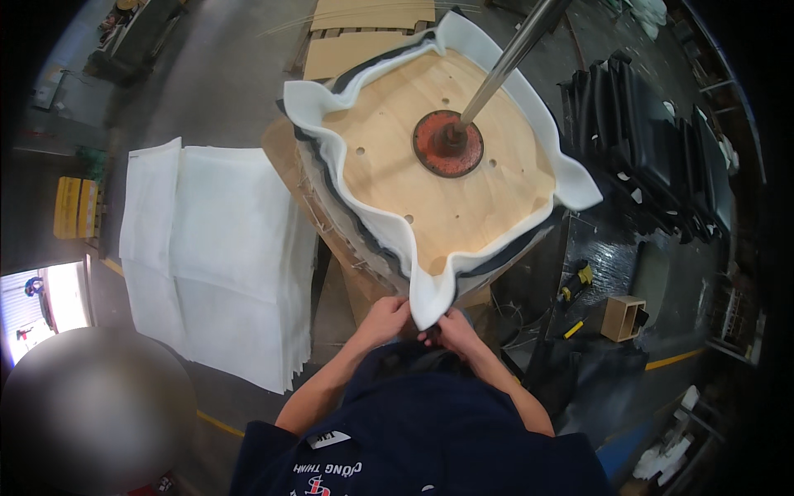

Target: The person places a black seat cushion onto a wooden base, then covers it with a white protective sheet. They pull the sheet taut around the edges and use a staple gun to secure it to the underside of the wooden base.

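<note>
A plywood seat panel (389, 107) lies face down on a cushion, pressed by a round red plate (430, 161) at the end of a metal rod (504, 62). White foam padding (376, 223) stands up wavy around the panel, its corners sticking out, with dark fabric (496, 260) outside it. At the near corner, my left hand (386, 321) is closed against the left underside of the foam flap; its fingertips are partly hidden. My right hand (455, 332) is closed just right of that flap, fingers curled around a small dark piece I cannot make out.
A stack of white sheets (223, 256) stands at the left. On the black-covered table to the right are a yellow-and-black tool (576, 281), a yellow cutter (574, 329) and a small wooden box (622, 319). Black cushions (633, 124) are piled beyond. Cardboard (285, 153) lies beneath the cushion.
</note>
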### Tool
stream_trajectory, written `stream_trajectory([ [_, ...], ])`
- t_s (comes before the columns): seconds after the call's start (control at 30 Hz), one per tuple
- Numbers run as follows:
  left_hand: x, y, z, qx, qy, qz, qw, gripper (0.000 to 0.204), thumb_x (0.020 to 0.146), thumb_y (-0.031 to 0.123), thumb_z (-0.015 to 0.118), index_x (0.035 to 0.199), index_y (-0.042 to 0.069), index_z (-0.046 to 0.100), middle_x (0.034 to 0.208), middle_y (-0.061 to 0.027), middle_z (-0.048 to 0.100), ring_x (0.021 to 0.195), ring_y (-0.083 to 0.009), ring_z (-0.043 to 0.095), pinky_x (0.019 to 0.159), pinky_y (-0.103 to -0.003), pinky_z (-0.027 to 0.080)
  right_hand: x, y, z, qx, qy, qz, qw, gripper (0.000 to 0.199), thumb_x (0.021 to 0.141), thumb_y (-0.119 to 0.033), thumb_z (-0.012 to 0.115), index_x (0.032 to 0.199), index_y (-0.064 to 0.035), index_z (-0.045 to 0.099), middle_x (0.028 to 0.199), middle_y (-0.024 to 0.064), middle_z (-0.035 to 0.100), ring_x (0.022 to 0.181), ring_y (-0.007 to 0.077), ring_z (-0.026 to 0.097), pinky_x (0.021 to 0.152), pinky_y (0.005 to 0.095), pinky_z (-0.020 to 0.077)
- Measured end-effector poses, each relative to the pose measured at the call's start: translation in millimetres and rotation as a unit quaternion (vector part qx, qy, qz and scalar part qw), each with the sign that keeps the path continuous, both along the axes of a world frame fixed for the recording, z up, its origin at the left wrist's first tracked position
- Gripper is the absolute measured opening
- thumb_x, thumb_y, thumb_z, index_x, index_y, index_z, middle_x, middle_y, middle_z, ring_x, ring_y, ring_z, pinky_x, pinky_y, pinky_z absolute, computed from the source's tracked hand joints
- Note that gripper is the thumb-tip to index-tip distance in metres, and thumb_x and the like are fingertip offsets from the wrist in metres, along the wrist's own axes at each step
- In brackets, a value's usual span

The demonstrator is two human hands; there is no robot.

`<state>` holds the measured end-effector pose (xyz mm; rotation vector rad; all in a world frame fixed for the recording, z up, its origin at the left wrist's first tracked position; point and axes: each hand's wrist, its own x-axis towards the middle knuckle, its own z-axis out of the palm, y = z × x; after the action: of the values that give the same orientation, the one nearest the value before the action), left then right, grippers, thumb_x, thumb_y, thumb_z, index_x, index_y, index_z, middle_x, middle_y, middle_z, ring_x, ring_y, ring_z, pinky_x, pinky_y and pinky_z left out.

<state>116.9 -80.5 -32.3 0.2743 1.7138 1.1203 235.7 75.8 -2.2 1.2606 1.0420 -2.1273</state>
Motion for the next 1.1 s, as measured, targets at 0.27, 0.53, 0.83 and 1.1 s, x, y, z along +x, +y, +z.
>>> stream_trajectory([
  [0.27,30.6,60.5,16.2,0.012,0.002,-0.071,0.997,0.042,0.097,0.034,0.052,0.088,-0.004,0.069,0.075,-0.019,0.069,0.073,-0.0346,0.069,0.068,-0.043,0.052,27.1,42.7,12.5,0.05,-0.026,-0.058,0.997,0.029,0.104,-0.031,0.057,0.118,-0.0056,0.062,0.091,0.0075,0.065,0.072,0.0185,0.064,0.058,0.0339,0.0505],
  [0.53,42.3,107.7,25.9,-0.129,-0.054,-0.107,0.984,0.061,0.099,0.049,0.036,0.103,-0.003,0.067,0.072,-0.0146,0.07,0.074,-0.0321,0.07,0.079,-0.044,0.053,48.1,75.0,3.2,0.223,0.139,0.096,0.96,0.026,0.104,-0.024,0.059,0.112,0.0006,0.058,0.073,0.0038,0.061,0.059,0.0147,0.06,0.054,0.031,0.0506],
  [0.83,62.3,132.8,0.5,-0.118,0.202,-0.132,0.963,0.044,0.095,0.032,0.046,0.104,-0.006,0.068,0.08,-0.0236,0.071,0.084,-0.0447,0.069,0.08,-0.052,0.053,68.8,104.3,-13.6,0.261,0.186,0.146,0.936,0.049,0.105,-0.036,0.053,0.069,-0.002,0.059,0.058,0.0034,0.056,0.05,0.0126,0.054,0.05,0.0308,0.0432],
  [1.1,94.2,91.5,-46.5,0.05,0.498,-0.108,0.859,0.022,0.095,0.018,0.052,0.099,-0.002,0.063,0.067,-0.0222,0.063,0.057,-0.0366,0.061,0.052,-0.047,0.045,66.8,101.2,4.9,0.192,0.216,0.116,0.95,0.04,0.102,-0.028,0.056,0.072,-0.0027,0.059,0.06,0.0023,0.055,0.05,0.0121,0.052,0.047,0.03,0.0405],
])
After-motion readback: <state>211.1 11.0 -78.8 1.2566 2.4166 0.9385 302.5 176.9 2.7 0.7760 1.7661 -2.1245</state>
